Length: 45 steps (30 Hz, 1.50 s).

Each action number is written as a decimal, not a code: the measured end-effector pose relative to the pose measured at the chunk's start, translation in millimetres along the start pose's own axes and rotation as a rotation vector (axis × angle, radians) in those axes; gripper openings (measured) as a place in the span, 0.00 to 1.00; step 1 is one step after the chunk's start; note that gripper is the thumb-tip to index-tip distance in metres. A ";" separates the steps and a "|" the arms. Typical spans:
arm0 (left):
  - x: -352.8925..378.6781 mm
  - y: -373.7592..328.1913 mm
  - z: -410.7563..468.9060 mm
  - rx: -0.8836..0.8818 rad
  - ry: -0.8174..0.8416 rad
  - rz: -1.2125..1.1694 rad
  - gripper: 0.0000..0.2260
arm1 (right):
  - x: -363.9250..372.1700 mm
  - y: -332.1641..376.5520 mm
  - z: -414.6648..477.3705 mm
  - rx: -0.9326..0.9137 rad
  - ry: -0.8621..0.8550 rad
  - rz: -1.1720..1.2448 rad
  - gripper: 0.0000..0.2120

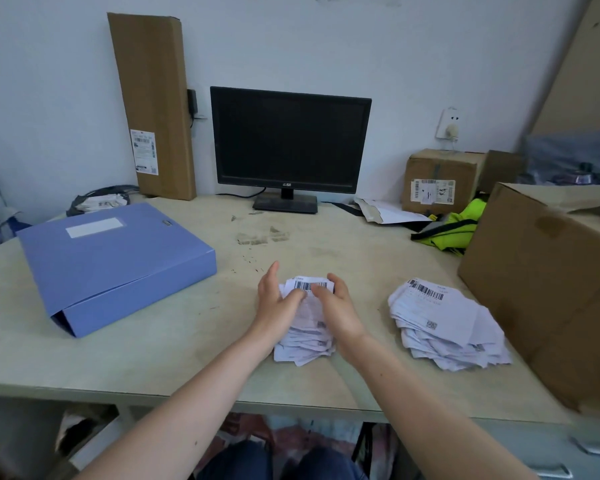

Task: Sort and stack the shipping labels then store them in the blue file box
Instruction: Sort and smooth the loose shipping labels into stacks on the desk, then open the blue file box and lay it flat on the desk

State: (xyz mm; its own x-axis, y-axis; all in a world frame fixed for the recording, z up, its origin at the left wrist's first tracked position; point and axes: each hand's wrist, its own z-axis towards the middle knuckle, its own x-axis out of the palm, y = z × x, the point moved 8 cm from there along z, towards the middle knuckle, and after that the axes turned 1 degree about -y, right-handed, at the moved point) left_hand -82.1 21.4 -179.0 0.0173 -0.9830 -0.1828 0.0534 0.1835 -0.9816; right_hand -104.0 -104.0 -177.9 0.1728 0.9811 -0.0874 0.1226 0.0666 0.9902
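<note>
Left hand (278, 304), right hand (338, 306) round labels (305, 342)

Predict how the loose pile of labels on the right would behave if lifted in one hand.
The right pile is thin paper sheets, so probably light and floppy. Its edges are fanned and uneven, so sheets would likely slide apart unless squared first.
</note>
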 end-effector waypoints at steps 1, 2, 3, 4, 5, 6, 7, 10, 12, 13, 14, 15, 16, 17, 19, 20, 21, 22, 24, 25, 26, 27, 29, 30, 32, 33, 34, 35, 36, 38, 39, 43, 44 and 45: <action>-2.2 -2.4 0.2 0.001 -0.006 -0.015 0.30 | 0.2 2.1 -0.1 0.000 0.009 0.000 0.28; -5.7 -3.8 0.7 0.005 -0.016 -0.026 0.30 | -1.7 3.7 0.7 -0.003 0.009 0.000 0.29; -10.2 -4.8 1.1 0.009 -0.025 -0.032 0.29 | -3.9 6.2 1.3 -0.007 0.007 0.000 0.31; -14.0 -5.6 1.3 0.013 -0.031 -0.034 0.29 | -7.1 8.1 1.8 -0.012 0.000 -0.003 0.32; -18.1 -7.1 1.1 0.018 -0.038 -0.034 0.28 | -9.6 11.1 1.5 -0.021 -0.006 -0.008 0.33; -21.3 -8.7 1.0 0.024 -0.043 -0.032 0.28 | -12.0 14.0 2.0 -0.033 -0.014 -0.016 0.33; -24.6 -10.7 0.8 0.029 -0.049 -0.029 0.28 | -13.6 17.9 2.3 -0.051 -0.023 -0.027 0.34; -37.1 -20.7 2.2 0.066 -0.078 -0.040 0.25 | -12.0 35.3 3.8 -0.143 -0.048 -0.089 0.34; -48.6 -28.0 5.8 0.096 -0.095 -0.050 0.24 | -3.3 49.2 4.5 -0.204 -0.043 -0.137 0.34; -55.9 -31.2 7.6 0.111 -0.106 -0.046 0.23 | 3.2 56.1 4.9 -0.227 -0.034 -0.149 0.34; -63.5 -34.3 9.7 0.126 -0.120 -0.034 0.22 | 10.5 62.3 5.4 -0.246 -0.020 -0.155 0.34; -72.4 -36.8 11.5 0.140 -0.138 -0.015 0.22 | 19.0 68.4 5.7 -0.262 0.000 -0.158 0.34; -81.5 -38.9 13.5 0.151 -0.160 0.010 0.22 | 27.9 73.8 6.2 -0.275 0.022 -0.158 0.33; -91.6 -40.3 15.5 0.161 -0.186 0.042 0.22 | 37.7 78.7 7.3 -0.286 0.045 -0.156 0.33; -112.2 -41.9 19.7 0.182 -0.234 0.132 0.22 | 59.1 86.0 10.9 -0.300 0.084 -0.144 0.32; -123.2 -42.0 21.7 0.195 -0.258 0.200 0.22 | 71.0 88.4 13.3 -0.304 0.100 -0.142 0.32; -133.9 -42.2 23.0 0.212 -0.285 0.301 0.22 | 82.1 89.6 15.4 -0.303 0.114 -0.146 0.32; -146.9 -41.2 23.3 0.232 -0.319 0.434 0.23 | 96.0 88.8 18.5 -0.296 0.132 -0.155 0.32; -167.9 -41.3 22.9 0.291 -0.376 0.731 0.24 | 120.1 84.2 24.7 -0.271 0.173 -0.170 0.32; -177.0 -39.7 22.5 0.308 -0.393 0.858 0.25 | 131.9 80.4 27.7 -0.251 0.202 -0.180 0.32; -185.9 -36.2 23.1 0.302 -0.398 0.969 0.26 | 144.2 76.2 30.7 -0.231 0.230 -0.195 0.32; -192.6 -30.9 24.4 0.278 -0.389 1.067 0.27 | 153.4 72.1 33.7 -0.213 0.250 -0.209 0.32; -205.6 -18.7 27.4 0.198 -0.367 1.213 0.30 | 169.5 64.8 40.5 -0.177 0.274 -0.234 0.32; -212.1 -12.7 28.4 0.159 -0.362 1.260 0.31 | 176.8 61.1 44.6 -0.159 0.278 -0.246 0.32; -223.8 -2.1 28.9 0.098 -0.361 1.300 0.31 | 190.2 55.5 50.2 -0.136 0.281 -0.269 0.33; -228.1 2.7 28.6 0.077 -0.361 1.298 0.30 | 196.0 52.6 53.3 -0.131 0.280 -0.277 0.33; -231.3 7.2 28.1 0.064 -0.361 1.286 0.30 | 202.0 50.1 55.7 -0.127 0.281 -0.282 0.34; -233.4 11.0 27.7 0.058 -0.361 1.272 0.28 | 206.9 47.1 58.4 -0.121 0.279 -0.281 0.34; -234.8 13.7 27.5 0.060 -0.363 1.260 0.27 | 211.0 44.5 59.8 -0.111 0.275 -0.274 0.34; -236.2 16.5 27.8 0.079 -0.371 1.252 0.25 | 216.4 38.6 62.5 -0.083 0.269 -0.225 0.35; -236.4 16.2 28.0 0.091 -0.371 1.246 0.24 | 216.7 35.0 64.0 -0.065 0.258 -0.190 0.36; -240.7 8.2 25.0 0.117 -0.396 1.126 0.21 | 210.6 22.5 71.3 0.034 0.180 -0.098 0.32; -242.1 5.9 23.0 0.124 -0.413 1.083 0.20 | 208.9 21.3 74.1 0.062 0.160 -0.076 0.26; -244.0 2.9 20.1 0.135 -0.441 1.047 0.19 | 207.2 21.1 76.5 0.087 0.144 -0.045 0.21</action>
State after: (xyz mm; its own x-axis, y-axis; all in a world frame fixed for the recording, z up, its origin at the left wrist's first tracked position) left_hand -66.1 262.0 -136.1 0.4640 -0.2634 -0.8458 -0.0876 0.9364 -0.3397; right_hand 9.2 86.8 -183.5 0.0246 0.9937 -0.1092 0.2119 0.1016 0.9720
